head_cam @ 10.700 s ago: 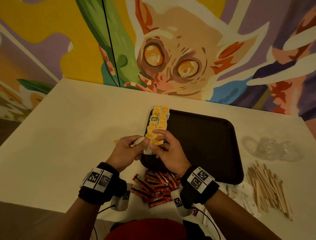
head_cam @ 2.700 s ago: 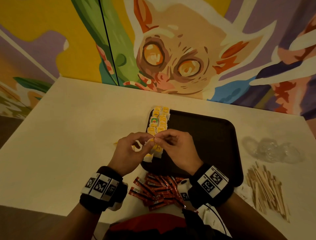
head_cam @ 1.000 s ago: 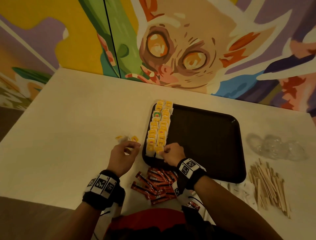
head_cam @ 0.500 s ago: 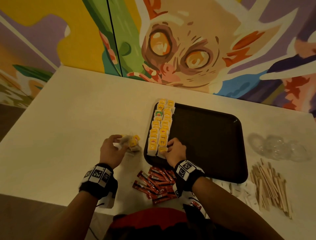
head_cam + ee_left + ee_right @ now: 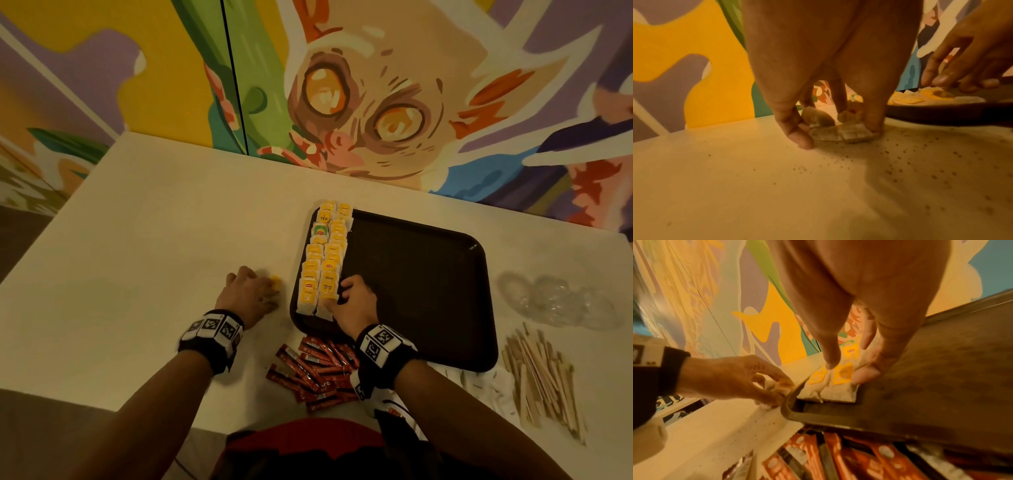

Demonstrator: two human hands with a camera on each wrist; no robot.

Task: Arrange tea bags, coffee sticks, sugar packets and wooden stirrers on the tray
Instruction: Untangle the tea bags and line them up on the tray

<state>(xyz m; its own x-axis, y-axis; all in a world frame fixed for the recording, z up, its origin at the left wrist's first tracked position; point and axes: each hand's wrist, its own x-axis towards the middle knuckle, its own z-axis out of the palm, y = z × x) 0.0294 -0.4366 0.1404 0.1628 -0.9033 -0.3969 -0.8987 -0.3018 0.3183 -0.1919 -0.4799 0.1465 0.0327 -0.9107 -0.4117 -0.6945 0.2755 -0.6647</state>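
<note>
Two rows of tea bags (image 5: 323, 260) lined along the tray (image 5: 421, 284) left edge. Right hand (image 5: 354, 303) on the nearest bags there, fingers straight, pressing. Left hand (image 5: 248, 294) just left of the tray, fingers curled around loose tea bags (image 5: 838, 132) on the table (image 5: 154, 257).

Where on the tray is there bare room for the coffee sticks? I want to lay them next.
The tray floor is bare from the tea bag rows to its right rim. The left strip is crowded: two rows of bags, with the right hand at their near end.
</note>
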